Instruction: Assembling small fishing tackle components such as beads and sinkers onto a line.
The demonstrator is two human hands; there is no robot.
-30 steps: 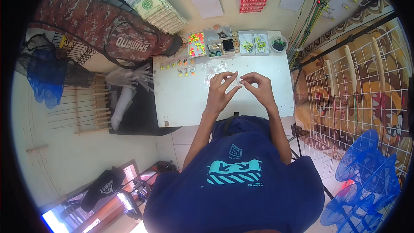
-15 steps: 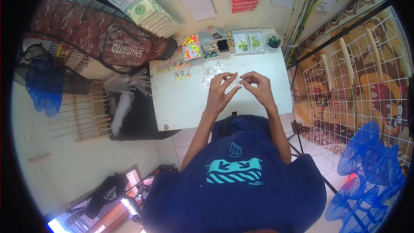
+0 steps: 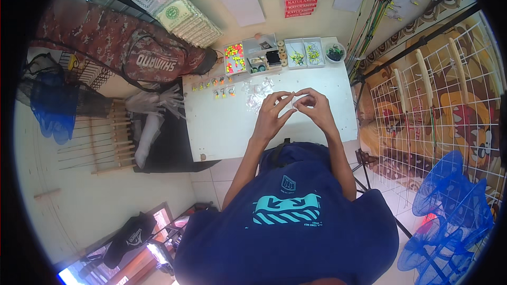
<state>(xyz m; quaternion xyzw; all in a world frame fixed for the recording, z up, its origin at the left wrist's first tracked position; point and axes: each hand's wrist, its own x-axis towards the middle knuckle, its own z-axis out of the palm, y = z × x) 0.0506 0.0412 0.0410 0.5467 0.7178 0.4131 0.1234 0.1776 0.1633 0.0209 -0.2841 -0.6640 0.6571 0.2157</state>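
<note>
Over the front middle of the white table (image 3: pixel 222 137), my left hand (image 3: pixel 270 119) and my right hand (image 3: pixel 317 112) meet fingertip to fingertip. Between their thumbs and index fingers is what looks like a small clear plastic bag (image 3: pixel 292 103), mostly lost against the white top. Both hands are curled in a pinch. Just beyond my left hand lies a loose pile of clear plastic bags (image 3: pixel 259 91). Further left, several small packed lures (image 3: pixel 224 93) in bright orange and yellow are set out in rows.
Along the table's back stand a box of bright beads (image 3: pixel 234 58), a divided tray (image 3: pixel 257 66), thread spools (image 3: pixel 282 53), white boxes of green-yellow lures (image 3: pixel 312 51) and a round tub (image 3: pixel 335 51). A camouflage rod bag (image 3: pixel 153 55) hangs left; a wire rack (image 3: pixel 422 105) and blue nets (image 3: pixel 449 206) are right.
My hands stay in nearly the same place. The right fingers have curled in a little more, and the fingertips of both hands sit closer together around the small bag.
</note>
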